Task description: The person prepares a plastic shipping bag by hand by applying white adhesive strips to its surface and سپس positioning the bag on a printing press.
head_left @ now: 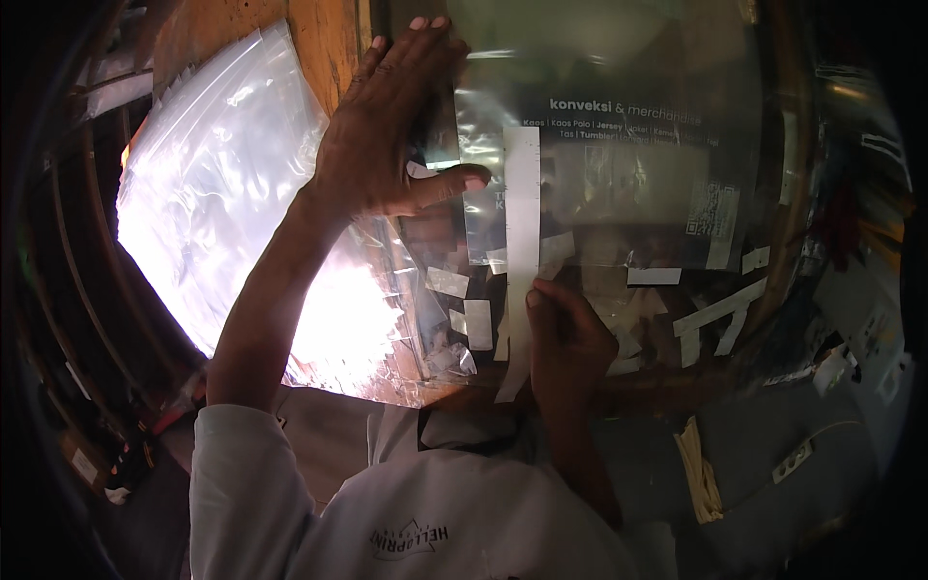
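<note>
My left hand (391, 126) lies with fingers stretched out along the left edge of a printed clear plastic bag (619, 217), its thumb reaching over that edge. A long white strip (523, 208) with small dark marks along its side runs up and down across the bag's left part. The strip's lower end hangs towards the near table edge. Beside its lower half, my right hand (570, 333) is closed, thumb and index finger pinching at the strip's right side. Its other fingers are curled and partly in shadow.
On the left, a brightly lit stack of clear plastic bags (222, 184) lies on the wooden table (329, 34). Several short white tape pieces (653, 276) are scattered below the printed bag. A power strip (793, 462) and a pale bundle (698, 474) lie lower right.
</note>
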`<action>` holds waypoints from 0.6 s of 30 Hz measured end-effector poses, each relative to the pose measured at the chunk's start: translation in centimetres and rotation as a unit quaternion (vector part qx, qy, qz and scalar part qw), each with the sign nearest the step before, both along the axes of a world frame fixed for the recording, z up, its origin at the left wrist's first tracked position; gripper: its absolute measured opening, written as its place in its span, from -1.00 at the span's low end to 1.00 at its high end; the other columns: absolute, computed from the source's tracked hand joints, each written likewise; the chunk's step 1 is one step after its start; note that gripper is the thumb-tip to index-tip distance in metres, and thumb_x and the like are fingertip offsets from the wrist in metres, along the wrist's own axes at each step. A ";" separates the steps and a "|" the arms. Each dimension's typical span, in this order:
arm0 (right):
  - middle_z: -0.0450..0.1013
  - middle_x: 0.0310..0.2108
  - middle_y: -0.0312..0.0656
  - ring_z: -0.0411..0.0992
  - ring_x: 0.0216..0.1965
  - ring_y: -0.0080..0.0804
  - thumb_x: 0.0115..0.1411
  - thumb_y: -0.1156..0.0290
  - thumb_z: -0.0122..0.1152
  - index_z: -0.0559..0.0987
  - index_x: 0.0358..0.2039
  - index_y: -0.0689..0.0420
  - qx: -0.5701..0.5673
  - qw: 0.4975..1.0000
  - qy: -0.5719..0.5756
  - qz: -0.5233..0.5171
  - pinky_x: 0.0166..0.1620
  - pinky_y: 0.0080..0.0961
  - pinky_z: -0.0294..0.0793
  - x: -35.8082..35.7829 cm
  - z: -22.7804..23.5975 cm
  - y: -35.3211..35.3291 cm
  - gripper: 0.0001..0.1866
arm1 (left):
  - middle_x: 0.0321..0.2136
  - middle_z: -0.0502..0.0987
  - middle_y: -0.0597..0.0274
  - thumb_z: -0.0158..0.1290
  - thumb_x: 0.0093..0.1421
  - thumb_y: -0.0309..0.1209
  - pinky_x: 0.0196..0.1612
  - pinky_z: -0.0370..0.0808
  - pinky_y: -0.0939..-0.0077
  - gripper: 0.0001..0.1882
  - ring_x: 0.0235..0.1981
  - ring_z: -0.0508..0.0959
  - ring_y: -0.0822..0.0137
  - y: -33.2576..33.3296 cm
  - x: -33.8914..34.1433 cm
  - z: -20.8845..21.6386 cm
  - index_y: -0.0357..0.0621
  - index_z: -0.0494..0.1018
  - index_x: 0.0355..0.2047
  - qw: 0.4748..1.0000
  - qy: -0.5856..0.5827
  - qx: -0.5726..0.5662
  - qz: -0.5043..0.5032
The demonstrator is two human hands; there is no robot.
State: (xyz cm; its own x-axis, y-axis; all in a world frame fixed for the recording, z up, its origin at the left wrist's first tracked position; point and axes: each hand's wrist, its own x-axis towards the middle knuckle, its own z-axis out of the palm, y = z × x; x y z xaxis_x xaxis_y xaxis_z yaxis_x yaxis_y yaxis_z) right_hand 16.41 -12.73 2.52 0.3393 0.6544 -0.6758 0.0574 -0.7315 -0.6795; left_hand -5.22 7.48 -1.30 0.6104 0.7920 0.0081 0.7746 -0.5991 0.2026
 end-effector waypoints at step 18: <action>0.64 -0.33 -0.33 0.52 -0.33 -0.67 0.26 0.44 0.42 0.76 -0.11 0.13 -0.005 0.999 0.037 -0.032 -0.22 -0.62 0.50 0.0 0.4 0.2 -0.80 | 0.34 0.36 -0.04 0.27 0.03 0.31 0.44 0.15 -0.14 -0.11 0.37 0.34 -0.04 -1.1 -0.8 1.6 0.04 0.51 0.24 0.997 -0.053 0.004 -0.050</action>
